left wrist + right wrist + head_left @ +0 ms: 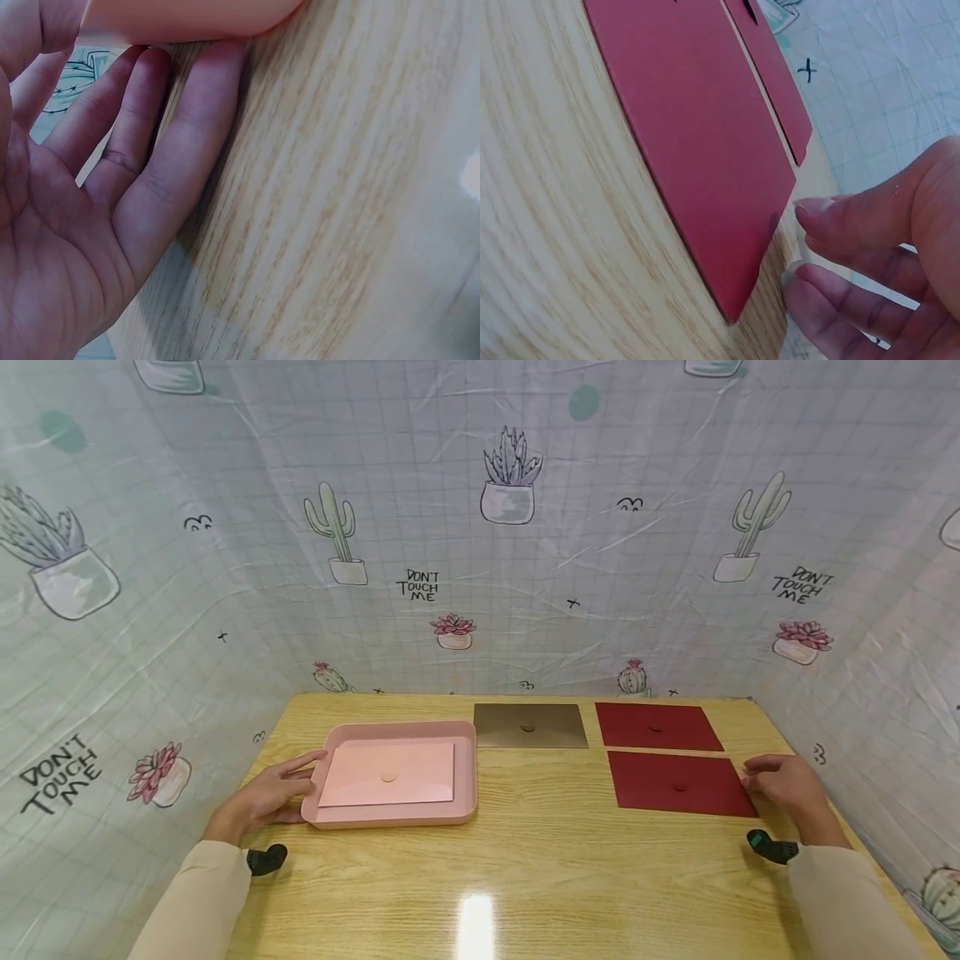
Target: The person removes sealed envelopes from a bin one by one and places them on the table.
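Note:
A pink tray [390, 821] stands at the left of the wooden table, with a pink envelope [420, 760] lying flat inside it. My left hand [270, 793] is at the tray's left side, its fingers against the wall. In the left wrist view, the left fingers [180, 157] extend toward the underside of the tray [172, 19]. On the right, two dark red envelopes lie one behind the other: a front one [652, 785] and a back one [645, 727]. My right hand [787, 785] is beside the front envelope's right edge; its loosely curled fingers [817, 300] hold nothing.
A brown-gold envelope [510, 727] lies at the table's back middle, between the tray and the red envelopes. Printed cloth [525, 568] hangs behind and on both sides of the table [540, 860]. Each wrist carries a dark strap device.

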The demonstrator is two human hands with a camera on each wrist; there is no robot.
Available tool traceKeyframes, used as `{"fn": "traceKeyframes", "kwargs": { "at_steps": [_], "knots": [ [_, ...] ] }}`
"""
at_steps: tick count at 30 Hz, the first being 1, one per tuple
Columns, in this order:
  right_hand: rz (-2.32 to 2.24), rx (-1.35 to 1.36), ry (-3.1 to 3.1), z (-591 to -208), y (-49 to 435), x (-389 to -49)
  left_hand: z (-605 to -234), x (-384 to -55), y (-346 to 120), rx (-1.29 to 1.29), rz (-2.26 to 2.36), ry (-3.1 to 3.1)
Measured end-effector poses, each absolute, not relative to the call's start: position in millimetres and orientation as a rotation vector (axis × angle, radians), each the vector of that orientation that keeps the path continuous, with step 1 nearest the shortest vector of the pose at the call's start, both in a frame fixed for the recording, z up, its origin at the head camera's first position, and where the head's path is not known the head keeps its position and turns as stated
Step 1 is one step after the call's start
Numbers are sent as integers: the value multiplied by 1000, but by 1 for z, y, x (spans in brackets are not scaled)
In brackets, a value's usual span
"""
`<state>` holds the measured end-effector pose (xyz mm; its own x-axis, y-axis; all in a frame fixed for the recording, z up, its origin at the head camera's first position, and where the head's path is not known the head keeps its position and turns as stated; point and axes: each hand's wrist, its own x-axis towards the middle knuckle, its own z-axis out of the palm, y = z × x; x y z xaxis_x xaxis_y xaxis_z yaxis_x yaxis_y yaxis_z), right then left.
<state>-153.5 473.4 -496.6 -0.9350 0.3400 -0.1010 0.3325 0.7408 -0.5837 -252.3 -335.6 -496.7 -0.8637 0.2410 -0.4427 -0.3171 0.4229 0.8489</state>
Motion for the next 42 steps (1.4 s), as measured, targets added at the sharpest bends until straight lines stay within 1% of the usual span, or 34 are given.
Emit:
{"fn": "traceKeyframes", "kwargs": {
  "at_steps": [3, 7, 12, 16, 31, 42],
  "knots": [
    [975, -610, -2899, -496, 471, -155, -497, -252, -337, -57, 1451, 2171],
    [1110, -648, -2850, -493, 464, -156, -497, -253, -336, -40, 1450, 2176],
    [1423, -556, -2749, -487, 449, -158, -498, -253, -337, -28, 1465, 2171],
    [1538, -467, -2718, -481, 432, -163, -497, -253, -337, -20, 1477, 2160],
    [1746, -284, -2701, -472, 363, -186, -499, -254, -336, -27, 1492, 2156],
    [1805, -216, -2688, -467, 327, -192, -498, -254, -337, -40, 1475, 2162]
  ]
}}
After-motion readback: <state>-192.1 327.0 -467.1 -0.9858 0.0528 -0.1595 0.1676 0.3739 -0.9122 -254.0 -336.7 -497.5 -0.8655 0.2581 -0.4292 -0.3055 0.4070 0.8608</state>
